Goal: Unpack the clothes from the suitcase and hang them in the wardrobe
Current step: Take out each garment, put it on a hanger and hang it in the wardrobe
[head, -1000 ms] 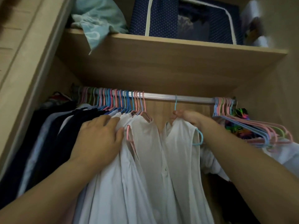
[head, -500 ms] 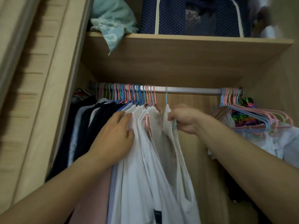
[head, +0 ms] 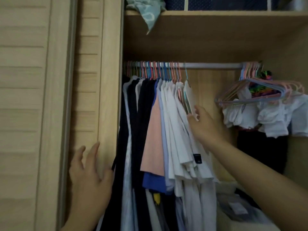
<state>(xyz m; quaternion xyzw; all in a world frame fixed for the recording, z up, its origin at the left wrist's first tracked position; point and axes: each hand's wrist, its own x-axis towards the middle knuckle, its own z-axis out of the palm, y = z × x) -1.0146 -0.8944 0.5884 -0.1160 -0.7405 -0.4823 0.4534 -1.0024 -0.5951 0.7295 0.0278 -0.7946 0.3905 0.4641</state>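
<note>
Right hand [head: 204, 124]: fingers straight, pressing the white shirt [head: 188, 97]. Left hand [head: 90, 170] released. I would square its hanger on the rail [head: 213, 65].

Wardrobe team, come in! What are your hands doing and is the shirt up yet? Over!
Left hand open by the wardrobe door. Right hand open, touching the white shirt. Shirt hangs on the rail. Nothing in the way.

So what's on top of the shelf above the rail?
On the shelf sit a crumpled pale teal cloth, one corner drooping over the front edge, and a dark blue dotted storage bag beside it. Their upper parts and anything behind them are out of frame.
</note>
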